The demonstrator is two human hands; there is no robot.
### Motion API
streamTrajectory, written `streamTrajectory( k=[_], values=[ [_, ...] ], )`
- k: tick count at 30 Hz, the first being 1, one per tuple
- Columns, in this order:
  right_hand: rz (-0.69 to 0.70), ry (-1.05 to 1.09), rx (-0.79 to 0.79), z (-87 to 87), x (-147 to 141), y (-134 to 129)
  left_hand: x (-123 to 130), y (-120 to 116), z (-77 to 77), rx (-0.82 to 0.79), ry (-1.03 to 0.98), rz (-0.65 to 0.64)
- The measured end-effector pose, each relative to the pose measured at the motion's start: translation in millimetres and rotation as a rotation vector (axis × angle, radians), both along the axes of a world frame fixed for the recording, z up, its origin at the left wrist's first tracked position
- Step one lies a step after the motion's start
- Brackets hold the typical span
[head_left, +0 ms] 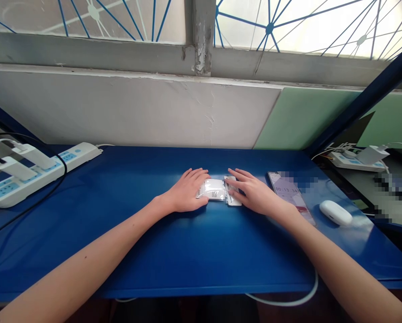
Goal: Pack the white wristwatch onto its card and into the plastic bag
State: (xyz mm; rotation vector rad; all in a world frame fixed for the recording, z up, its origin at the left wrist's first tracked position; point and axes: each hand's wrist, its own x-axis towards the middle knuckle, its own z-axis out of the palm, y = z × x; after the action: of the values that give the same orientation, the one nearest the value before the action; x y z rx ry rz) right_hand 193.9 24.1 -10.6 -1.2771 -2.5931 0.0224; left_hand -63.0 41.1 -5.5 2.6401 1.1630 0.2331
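My left hand [190, 190] lies with its fingers stretched out over the left end of a small white packet [214, 189] in shiny clear wrapping. A small dark square mark shows on the packet. To its right, a narrower white card-like piece [233, 198] with a clear edge lies beside it. Over that piece rests my right hand [251, 190], fingers spread and lightly touching its top. Parts of both white items are hidden under my fingers. What is inside the wrapping is too small to make out.
A phone [293, 195] showing a timer lies right of my right hand, with a white earbud case [335, 212] beyond it. On the left of the blue table [201, 251] stands a power strip [76, 154] with chargers and a black cable [61, 179].
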Motion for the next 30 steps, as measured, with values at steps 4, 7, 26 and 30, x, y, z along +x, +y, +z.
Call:
streamTrajectory(
  k=[4, 7, 26, 30],
  values=[
    [0.046, 0.048, -0.014, -1.1, 1.4, 2.3, 0.5, 0.8, -1.0, 0.001, 0.004, 0.012],
    [0.073, 0.077, 0.009, -0.4, -0.3, 3.0, 1.3, 1.6, -2.1, 0.006, -0.011, 0.023],
    [0.062, 0.094, 0.005, 3.1, -2.3, 1.3, 3.5, -3.6, -8.2, 0.101, 0.025, 0.013],
    [0.07, 0.123, 0.001, 4.3, -2.4, 0.8, 2.9, -3.3, -10.4, 0.121, 0.028, -0.001]
  ],
)
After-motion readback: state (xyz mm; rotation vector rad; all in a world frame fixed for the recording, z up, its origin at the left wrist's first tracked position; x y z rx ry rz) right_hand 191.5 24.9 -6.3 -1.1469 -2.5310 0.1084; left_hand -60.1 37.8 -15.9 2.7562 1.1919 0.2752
